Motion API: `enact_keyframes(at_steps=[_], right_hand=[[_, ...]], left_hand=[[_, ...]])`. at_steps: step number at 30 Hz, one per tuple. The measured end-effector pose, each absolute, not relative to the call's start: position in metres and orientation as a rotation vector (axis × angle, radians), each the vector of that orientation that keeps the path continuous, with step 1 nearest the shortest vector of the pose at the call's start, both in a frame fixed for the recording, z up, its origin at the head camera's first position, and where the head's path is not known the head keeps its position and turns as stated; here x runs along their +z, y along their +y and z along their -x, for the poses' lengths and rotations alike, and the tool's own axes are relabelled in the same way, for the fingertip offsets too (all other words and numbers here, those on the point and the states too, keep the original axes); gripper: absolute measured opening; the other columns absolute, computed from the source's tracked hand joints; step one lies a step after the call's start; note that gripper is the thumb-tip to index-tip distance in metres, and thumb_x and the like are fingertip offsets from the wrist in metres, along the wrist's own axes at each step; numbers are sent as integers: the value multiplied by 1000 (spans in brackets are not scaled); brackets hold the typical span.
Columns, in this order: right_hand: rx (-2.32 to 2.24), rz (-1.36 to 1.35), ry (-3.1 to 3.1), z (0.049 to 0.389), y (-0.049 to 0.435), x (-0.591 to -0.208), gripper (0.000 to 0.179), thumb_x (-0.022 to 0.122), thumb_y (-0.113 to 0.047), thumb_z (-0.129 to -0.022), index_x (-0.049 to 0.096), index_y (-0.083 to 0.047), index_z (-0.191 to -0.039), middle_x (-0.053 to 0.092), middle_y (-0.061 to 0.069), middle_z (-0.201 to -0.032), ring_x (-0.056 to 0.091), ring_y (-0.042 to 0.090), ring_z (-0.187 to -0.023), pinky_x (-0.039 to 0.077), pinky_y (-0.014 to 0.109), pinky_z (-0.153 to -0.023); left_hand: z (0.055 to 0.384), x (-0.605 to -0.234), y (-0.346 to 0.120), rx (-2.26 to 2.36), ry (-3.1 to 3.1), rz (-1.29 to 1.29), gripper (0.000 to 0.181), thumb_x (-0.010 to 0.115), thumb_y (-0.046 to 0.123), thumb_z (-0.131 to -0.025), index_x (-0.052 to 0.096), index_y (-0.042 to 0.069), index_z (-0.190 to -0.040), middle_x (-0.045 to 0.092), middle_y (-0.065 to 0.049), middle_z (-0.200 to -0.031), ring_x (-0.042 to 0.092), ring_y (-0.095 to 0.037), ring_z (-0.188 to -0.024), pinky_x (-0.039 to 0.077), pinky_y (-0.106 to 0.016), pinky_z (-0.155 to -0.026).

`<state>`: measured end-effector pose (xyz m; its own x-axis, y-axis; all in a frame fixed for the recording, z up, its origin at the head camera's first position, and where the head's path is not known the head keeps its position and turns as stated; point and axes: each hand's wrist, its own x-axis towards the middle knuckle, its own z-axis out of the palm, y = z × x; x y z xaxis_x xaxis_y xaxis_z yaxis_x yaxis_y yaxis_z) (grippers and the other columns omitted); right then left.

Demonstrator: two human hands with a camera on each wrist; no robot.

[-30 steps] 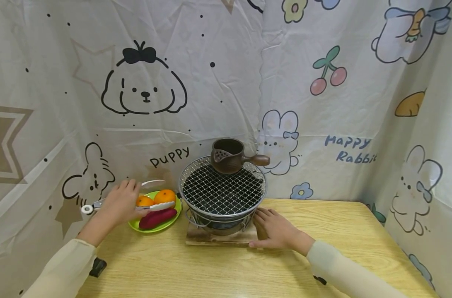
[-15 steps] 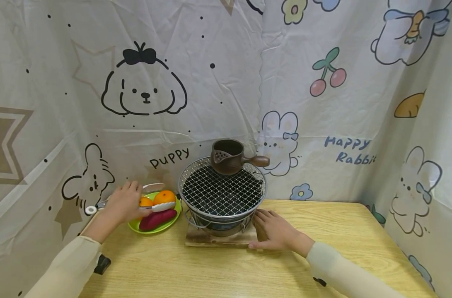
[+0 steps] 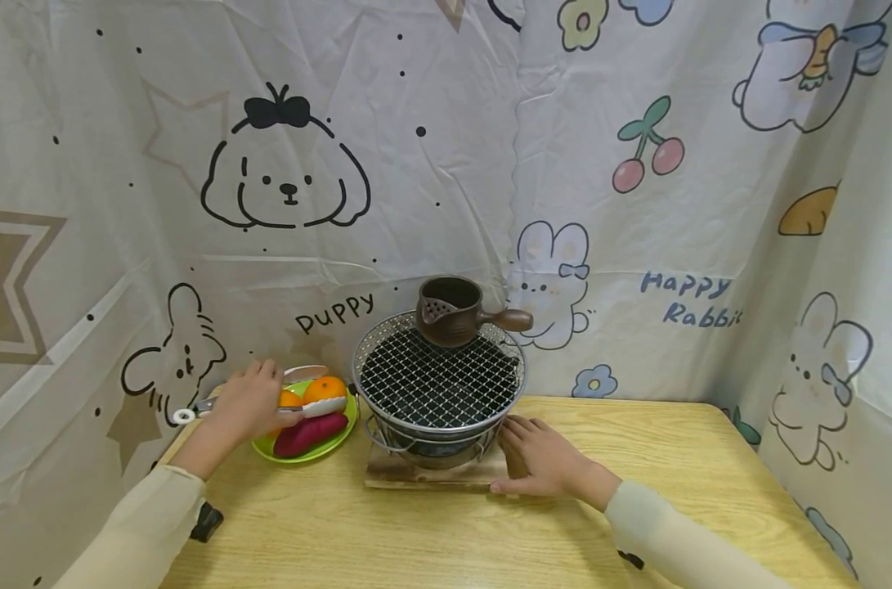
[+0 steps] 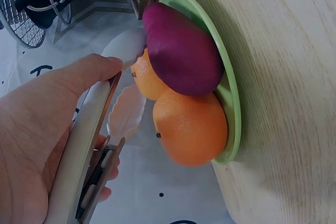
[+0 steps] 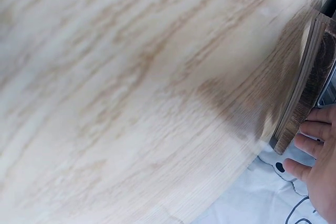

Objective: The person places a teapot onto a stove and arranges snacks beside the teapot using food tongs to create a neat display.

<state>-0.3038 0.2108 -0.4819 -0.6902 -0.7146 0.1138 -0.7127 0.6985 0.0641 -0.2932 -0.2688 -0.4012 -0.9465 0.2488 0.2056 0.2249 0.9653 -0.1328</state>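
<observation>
My left hand [image 3: 248,405] grips a pair of tongs [image 4: 86,148] with white scalloped tips, held over a green plate [image 3: 271,452]. On the plate lie two oranges and a purple sweet potato [image 4: 182,51]. In the left wrist view, the tongs' tips are spread apart beside the farther orange [image 4: 148,80], one tip close by the sweet potato; the nearer orange [image 4: 190,127] sits in front. My right hand [image 3: 547,458] rests with extended fingers at the right side of a wooden board [image 3: 434,474] beneath a round grill [image 3: 438,384]. In the right wrist view, fingers [image 5: 310,145] touch the board's edge.
A brown clay pot [image 3: 449,315] with a side handle stands at the back of the grill's mesh. A wire handle [image 3: 388,433] sticks out at the grill's left. A patterned cloth [image 3: 446,164] hangs behind the wooden table [image 3: 416,540].
My left hand has moved slightly right and down with the tongs, whose tips are now lower about the orange. My right hand has stayed at the board.
</observation>
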Motion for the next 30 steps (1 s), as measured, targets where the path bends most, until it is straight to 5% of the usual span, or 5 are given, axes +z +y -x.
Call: enact_keyframes(at_steps=[10,30], right_hand=[[-25,-1164,-2773,303,210,-483,104,46,-82,-88,44,-1,-152,46,20,-156,45,38,-144,39,56,-117],[-43,-1161,-2764,304,211,-483,103,46,-82,-89,46,0,-151,48,21,-154,47,40,-142,40,55,-116]], left_hand=[[294,-407,-269,198,-2807,353,80,78,56,-80,60,-14,-116,59,-25,-108,57,-38,-97,55,-53,-84],[301,-410,-266,148,-2911,302,81,74,58,-84,60,-14,-118,58,-25,-107,56,-39,-97,53,-56,-90]])
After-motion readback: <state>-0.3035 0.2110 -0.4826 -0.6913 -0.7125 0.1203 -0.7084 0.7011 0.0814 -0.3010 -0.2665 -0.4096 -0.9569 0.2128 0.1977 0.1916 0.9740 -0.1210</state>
